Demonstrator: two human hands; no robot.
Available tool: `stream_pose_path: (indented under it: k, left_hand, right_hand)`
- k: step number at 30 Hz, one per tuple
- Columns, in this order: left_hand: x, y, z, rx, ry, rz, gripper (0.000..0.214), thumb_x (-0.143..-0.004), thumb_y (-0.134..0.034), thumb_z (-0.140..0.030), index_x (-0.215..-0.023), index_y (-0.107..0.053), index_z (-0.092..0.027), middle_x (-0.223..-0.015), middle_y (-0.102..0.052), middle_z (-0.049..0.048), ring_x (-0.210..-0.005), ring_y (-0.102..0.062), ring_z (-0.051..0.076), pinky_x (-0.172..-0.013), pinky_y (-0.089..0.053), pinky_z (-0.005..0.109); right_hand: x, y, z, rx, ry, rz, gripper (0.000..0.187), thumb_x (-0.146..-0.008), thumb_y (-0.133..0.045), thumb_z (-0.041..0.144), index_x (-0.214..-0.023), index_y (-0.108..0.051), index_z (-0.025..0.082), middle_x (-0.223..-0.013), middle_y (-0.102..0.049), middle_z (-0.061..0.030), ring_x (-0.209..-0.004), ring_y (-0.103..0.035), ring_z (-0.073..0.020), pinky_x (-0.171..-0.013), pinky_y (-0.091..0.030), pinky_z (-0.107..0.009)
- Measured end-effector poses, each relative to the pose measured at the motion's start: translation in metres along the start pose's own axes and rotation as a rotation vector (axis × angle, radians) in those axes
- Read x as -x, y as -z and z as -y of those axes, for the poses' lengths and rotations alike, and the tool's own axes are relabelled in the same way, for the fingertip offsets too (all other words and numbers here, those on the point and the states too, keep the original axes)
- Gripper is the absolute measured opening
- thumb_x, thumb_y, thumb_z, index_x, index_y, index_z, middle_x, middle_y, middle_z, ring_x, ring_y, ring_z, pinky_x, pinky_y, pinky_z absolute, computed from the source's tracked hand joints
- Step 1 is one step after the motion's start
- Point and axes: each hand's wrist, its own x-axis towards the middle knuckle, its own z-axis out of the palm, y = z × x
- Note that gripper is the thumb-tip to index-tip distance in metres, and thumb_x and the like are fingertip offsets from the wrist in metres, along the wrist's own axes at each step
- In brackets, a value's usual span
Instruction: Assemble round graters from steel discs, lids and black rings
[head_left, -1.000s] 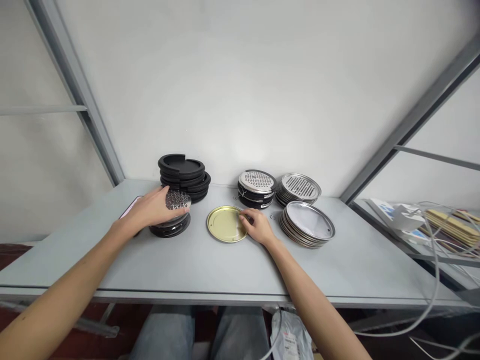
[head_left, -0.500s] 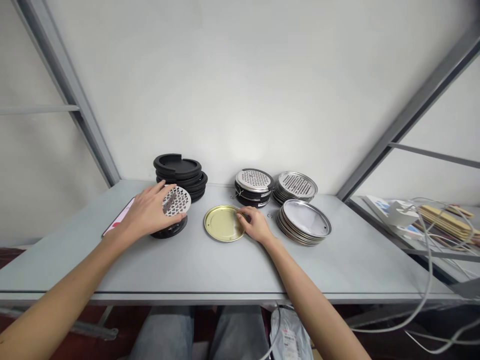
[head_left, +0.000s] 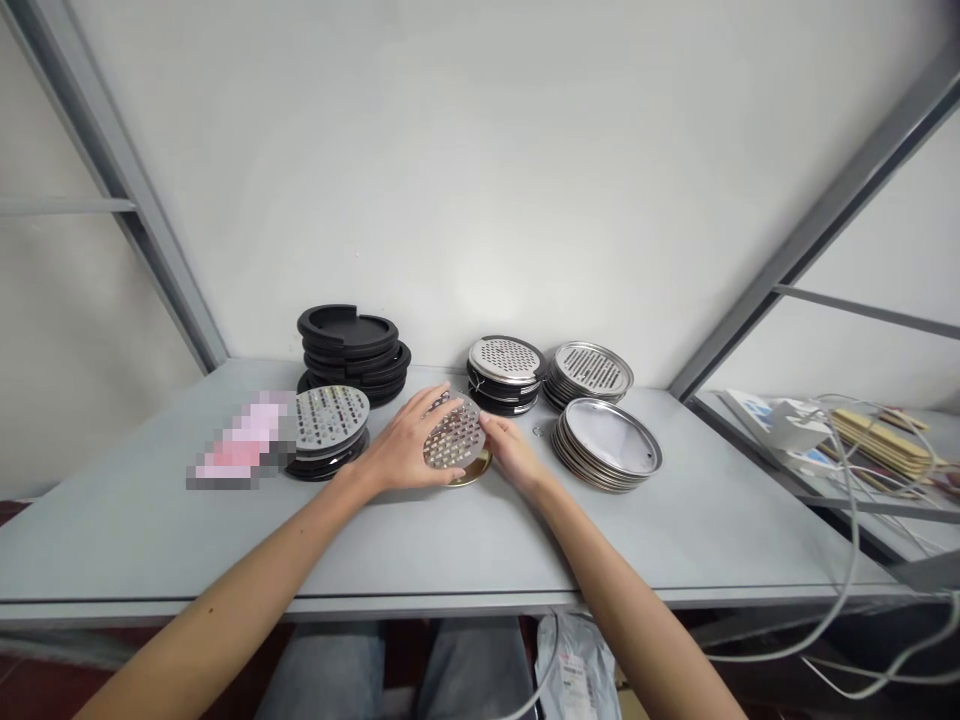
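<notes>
My left hand (head_left: 409,447) holds a perforated metal disc (head_left: 452,438) tilted just above the gold round lid (head_left: 475,471), which lies on the grey table (head_left: 450,545). Most of the lid is hidden under the disc and my hands. My right hand (head_left: 512,450) rests at the lid's right edge, its fingertips touching the disc and the lid. To the left stands a short stack of black rings topped by another perforated disc (head_left: 328,417).
At the back stand a tall stack of black rings (head_left: 352,340), a stack with a perforated top (head_left: 506,368), a stack of slotted metal plates (head_left: 592,372) and a stack of plain metal lids (head_left: 609,444). A blurred pink object (head_left: 240,450) lies left. Cables (head_left: 862,520) hang right.
My left hand lifted a perforated disc off the left stack and carried it right, over the gold lid. My right hand stayed at the lid's edge.
</notes>
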Motion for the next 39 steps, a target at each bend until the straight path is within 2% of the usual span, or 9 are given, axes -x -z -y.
stream_pose_path:
  k: [3,6,12,20,23,26,32,35,39]
  left_hand:
    - [0.007,-0.002,0.004,-0.008,0.012,-0.026,0.092,-0.065,-0.075,-0.047,-0.142,-0.031,-0.022,-0.152,-0.022,0.0130,-0.138,-0.025,0.036,-0.112,-0.026,0.049]
    - [0.014,0.000,0.010,-0.020,0.023,-0.050,0.097,-0.066,-0.074,-0.051,-0.144,-0.026,-0.021,-0.153,-0.020,0.0138,-0.139,-0.022,0.035,-0.114,-0.023,0.048]
    - [0.020,-0.003,0.025,-0.016,0.118,-0.004,0.101,-0.067,-0.073,-0.053,-0.146,-0.020,-0.019,-0.149,-0.028,0.0144,-0.138,-0.025,0.033,-0.113,-0.024,0.047]
    - [0.026,-0.009,0.038,0.076,0.202,0.169,0.113,-0.067,-0.068,-0.064,-0.149,-0.008,-0.016,-0.153,-0.020,0.0155,-0.139,-0.024,0.032,-0.113,-0.027,0.043]
    - [0.027,-0.007,0.038,0.086,0.220,0.224,0.104,-0.070,-0.065,-0.065,-0.148,-0.015,-0.017,-0.152,-0.023,0.0152,-0.138,-0.027,0.032,-0.111,-0.029,0.042]
    - [0.028,-0.006,0.037,0.084,0.229,0.285,0.087,-0.081,-0.054,-0.061,-0.147,-0.018,-0.018,-0.153,-0.022,0.0141,-0.139,-0.026,0.031,-0.112,-0.027,0.042]
    - [0.030,-0.006,0.039,0.024,0.249,0.360,0.070,-0.091,-0.038,-0.051,-0.148,-0.018,-0.015,-0.154,-0.019,0.0125,-0.141,-0.021,0.027,-0.114,-0.021,0.038]
    - [0.029,-0.007,0.040,0.010,0.268,0.387,0.069,-0.092,-0.038,-0.049,-0.148,-0.017,-0.015,-0.155,-0.016,0.0124,-0.142,-0.018,0.025,-0.115,-0.018,0.037]
    - [0.029,-0.007,0.039,0.002,0.274,0.400,0.068,-0.092,-0.038,-0.048,-0.148,-0.018,-0.015,-0.155,-0.016,0.0128,-0.142,-0.017,0.024,-0.115,-0.017,0.037]
  right_hand:
    - [-0.001,0.003,-0.001,-0.079,-0.021,-0.030,0.042,-0.076,-0.061,0.057,-0.088,-0.069,0.018,-0.081,-0.071,-0.0051,-0.080,-0.065,-0.0225,-0.073,-0.050,-0.035]
    - [-0.002,0.009,0.001,-0.127,-0.036,-0.147,0.037,-0.072,-0.066,0.053,-0.082,-0.068,0.018,-0.079,-0.070,-0.0035,-0.074,-0.064,-0.0195,-0.070,-0.049,-0.032]
    - [-0.004,0.025,0.003,-0.120,-0.005,-0.386,0.034,-0.067,-0.069,0.050,-0.075,-0.065,0.018,-0.070,-0.066,-0.0005,-0.060,-0.056,-0.0136,-0.060,-0.045,-0.027]
    - [-0.004,0.025,-0.002,0.009,0.000,-0.374,0.034,-0.068,-0.067,0.047,-0.088,-0.067,0.019,-0.070,-0.065,0.0010,-0.057,-0.054,-0.0119,-0.055,-0.044,-0.025]
    - [-0.003,0.024,0.000,0.012,0.084,-0.377,0.035,-0.073,-0.064,0.047,-0.095,-0.067,0.021,-0.081,-0.067,-0.0004,-0.062,-0.057,-0.0133,-0.058,-0.047,-0.027]
    - [-0.001,0.023,0.004,0.025,0.226,-0.374,0.038,-0.079,-0.060,0.048,-0.105,-0.065,0.021,-0.092,-0.068,-0.0029,-0.070,-0.060,-0.0156,-0.063,-0.049,-0.029]
    - [0.000,0.029,0.003,0.246,0.426,-0.588,0.039,-0.084,-0.054,0.046,-0.110,-0.065,0.018,-0.096,-0.067,-0.0052,-0.075,-0.057,-0.0155,-0.063,-0.047,-0.028]
    - [-0.001,0.034,0.001,0.300,0.456,-0.645,0.040,-0.085,-0.053,0.046,-0.110,-0.065,0.017,-0.097,-0.066,-0.0059,-0.075,-0.056,-0.0154,-0.063,-0.046,-0.027]
    - [-0.001,0.035,0.001,0.298,0.417,-0.601,0.042,-0.084,-0.053,0.047,-0.111,-0.066,0.017,-0.099,-0.067,-0.0071,-0.076,-0.058,-0.0168,-0.063,-0.046,-0.028]
